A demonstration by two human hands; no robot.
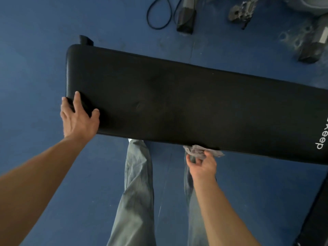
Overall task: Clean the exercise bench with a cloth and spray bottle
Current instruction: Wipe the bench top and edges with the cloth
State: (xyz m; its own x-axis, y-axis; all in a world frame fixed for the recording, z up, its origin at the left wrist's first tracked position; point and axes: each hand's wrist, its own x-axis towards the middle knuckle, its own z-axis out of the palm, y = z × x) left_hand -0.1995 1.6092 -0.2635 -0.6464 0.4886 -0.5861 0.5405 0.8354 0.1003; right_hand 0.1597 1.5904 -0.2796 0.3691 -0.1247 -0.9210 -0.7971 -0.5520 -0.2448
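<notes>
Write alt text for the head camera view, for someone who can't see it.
A person's right hand holds a grey cloth against the near edge of a black bench, while the left hand rests on its left corner. Dumbbells lie on the blue floor beyond.

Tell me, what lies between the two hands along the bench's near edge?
In the head view, bare black bench pad runs between the left hand and the right hand gripping the cloth; a trouser leg shows below that edge.

Dim, bluish — soft blur, wide-angle distortion
</notes>
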